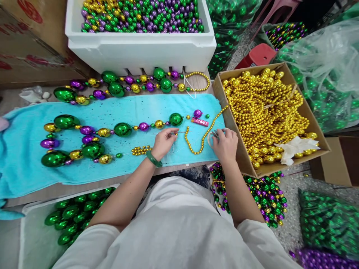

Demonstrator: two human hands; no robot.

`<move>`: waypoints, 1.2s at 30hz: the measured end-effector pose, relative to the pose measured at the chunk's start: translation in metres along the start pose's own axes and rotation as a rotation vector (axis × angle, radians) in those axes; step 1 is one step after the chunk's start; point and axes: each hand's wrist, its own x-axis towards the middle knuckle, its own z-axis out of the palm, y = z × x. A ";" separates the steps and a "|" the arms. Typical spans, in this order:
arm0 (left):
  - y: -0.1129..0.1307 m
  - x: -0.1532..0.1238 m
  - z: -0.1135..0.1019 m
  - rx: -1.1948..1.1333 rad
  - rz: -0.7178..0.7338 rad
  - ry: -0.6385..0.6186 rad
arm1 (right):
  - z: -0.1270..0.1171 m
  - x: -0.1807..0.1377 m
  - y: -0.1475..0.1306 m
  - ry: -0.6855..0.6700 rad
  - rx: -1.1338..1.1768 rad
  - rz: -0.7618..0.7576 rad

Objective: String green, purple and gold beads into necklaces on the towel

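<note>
My left hand [165, 142], with a green bangle [154, 159] at its wrist, is closed in a pinch on a thin needle. A small gold bead [176, 133] sits at the fingertips, and fine thread hangs below. My right hand [226, 145] has its fingers curled over a dark metallic thing [214, 133] with a pale loop beside it; its kind is partly hidden. Between the hands lies a gold bead strand [199, 152], running to the cardboard box. Left of them, a string of large green, gold and purple beads [122, 129] curves across the blue towel [134, 108].
A white foam box [140, 52] of small beads stands behind a finished-looking bead necklace [116, 89]. The cardboard box [269, 171] at right holds gold strands. A pink packet [199, 122] and loose purple bead [198, 113] lie on the towel. Green beads [70, 212] fill a lower-left container.
</note>
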 end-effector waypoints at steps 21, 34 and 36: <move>0.006 -0.002 0.003 0.838 0.443 -0.233 | 0.019 0.012 -0.047 -0.329 0.092 -0.315; 0.010 0.009 0.013 0.926 0.438 -0.266 | 0.023 0.018 -0.030 -0.305 0.203 -0.310; 0.011 0.008 0.010 0.926 0.422 -0.277 | 0.024 0.018 -0.029 -0.301 0.215 -0.302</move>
